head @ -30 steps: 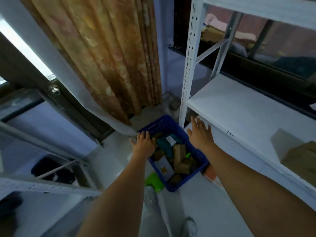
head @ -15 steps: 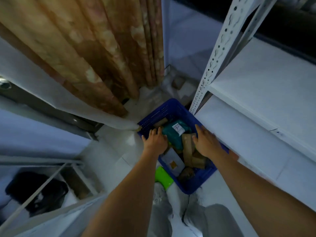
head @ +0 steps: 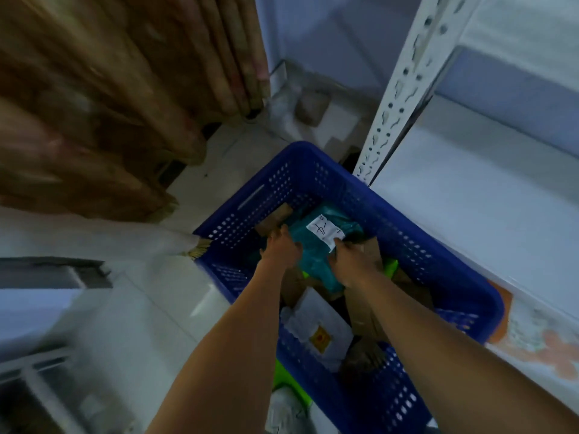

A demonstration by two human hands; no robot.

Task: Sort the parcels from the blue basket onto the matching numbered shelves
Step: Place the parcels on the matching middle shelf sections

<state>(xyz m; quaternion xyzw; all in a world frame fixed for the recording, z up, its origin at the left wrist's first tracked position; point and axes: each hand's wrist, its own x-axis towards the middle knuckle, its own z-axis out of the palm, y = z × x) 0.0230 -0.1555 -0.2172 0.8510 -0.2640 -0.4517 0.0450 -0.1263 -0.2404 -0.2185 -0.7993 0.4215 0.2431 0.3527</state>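
The blue basket [head: 291,170] stands on the floor beside the white shelf unit. Inside lie several parcels. A teal parcel [head: 340,222] with a white handwritten label lies at the far end. My left hand [head: 282,250] grips its left edge and my right hand [head: 352,261] grips its right side, just below the label. A white padded envelope [head: 319,330] with a yellow sticker lies nearer to me, with brown cardboard parcels [head: 369,314] beside it. Part of the teal parcel is hidden under my hands.
A white perforated shelf post [head: 404,89] rises right behind the basket, with a white lower shelf [head: 470,189] to the right. A brown curtain [head: 125,104] hangs at the left. A small box [head: 311,108] sits in the far corner. A green object [head: 285,380] lies beside the basket.
My head has dropped closer to the basket. Both hands went from above the basket rim down into it and closed on the teal parcel.
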